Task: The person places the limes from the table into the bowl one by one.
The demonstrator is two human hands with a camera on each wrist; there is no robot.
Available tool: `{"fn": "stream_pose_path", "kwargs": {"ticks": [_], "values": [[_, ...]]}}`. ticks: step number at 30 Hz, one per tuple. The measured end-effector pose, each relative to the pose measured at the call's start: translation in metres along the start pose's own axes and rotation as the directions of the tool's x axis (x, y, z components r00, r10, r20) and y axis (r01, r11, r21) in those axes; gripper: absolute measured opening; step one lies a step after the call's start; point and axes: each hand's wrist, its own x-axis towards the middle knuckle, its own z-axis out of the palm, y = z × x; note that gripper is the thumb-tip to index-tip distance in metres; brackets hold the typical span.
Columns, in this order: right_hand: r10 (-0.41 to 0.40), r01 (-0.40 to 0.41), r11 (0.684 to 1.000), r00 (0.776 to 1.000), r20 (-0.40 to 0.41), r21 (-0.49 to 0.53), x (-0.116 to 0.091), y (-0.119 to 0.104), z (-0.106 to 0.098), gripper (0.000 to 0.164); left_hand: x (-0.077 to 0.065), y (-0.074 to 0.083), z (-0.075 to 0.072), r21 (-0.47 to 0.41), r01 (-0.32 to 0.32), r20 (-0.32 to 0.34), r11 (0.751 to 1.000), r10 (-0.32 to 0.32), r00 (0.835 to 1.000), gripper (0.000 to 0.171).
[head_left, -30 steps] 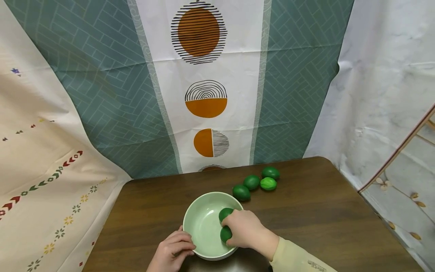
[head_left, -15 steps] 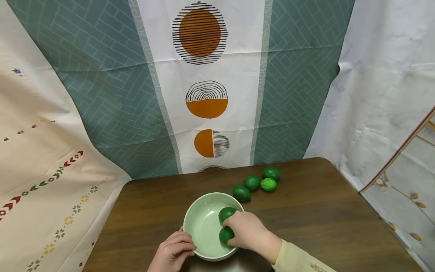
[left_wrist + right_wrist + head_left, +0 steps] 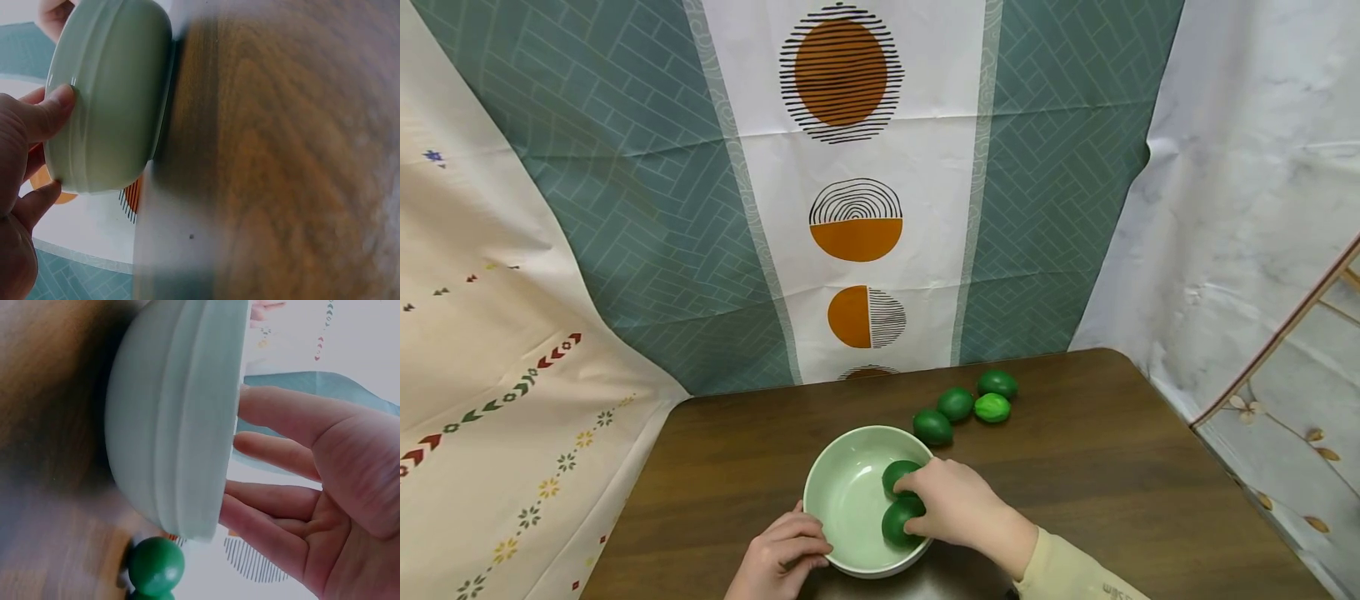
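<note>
A pale green bowl stands on the wooden table near its front edge. My left hand grips the bowl's near left side, the thumb on its outer wall in the left wrist view. Inside, at the right, lie two dark green limes, the upper lime partly covered by fingers and the lower lime nearer me. Over the right rim reaches my right hand, fingertips at the upper lime and thumb by the lower one. In the right wrist view its fingers are spread and fairly straight; their tips are hidden behind the rim.
Behind the bowl to the right sit several more limes: dark green ones, the closest being a lime near the rim, and a brighter green lime. The brown table ends at patterned cloth behind and at both sides.
My right hand has shifted slightly right and its fingers have spread, so more of the lower lime shows. The left hand and the bowl stay put.
</note>
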Motion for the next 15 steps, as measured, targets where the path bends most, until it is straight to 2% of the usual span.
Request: {"fn": "stream_pose_path", "kwargs": {"ticks": [7,15], "values": [[-0.011,0.013,0.995,1.000,-0.026,0.094,0.003,0.007,-0.006,0.029,-0.006,-0.002,0.000,-0.005,0.016,-0.002,1.000,-0.016,1.000,0.017],[0.031,-0.015,0.989,0.994,-0.107,0.144,0.009,0.013,-0.014,0.018,-0.026,-0.019,0.004,0.010,0.013,0.008,1.000,-0.013,1.000,0.017]]}}
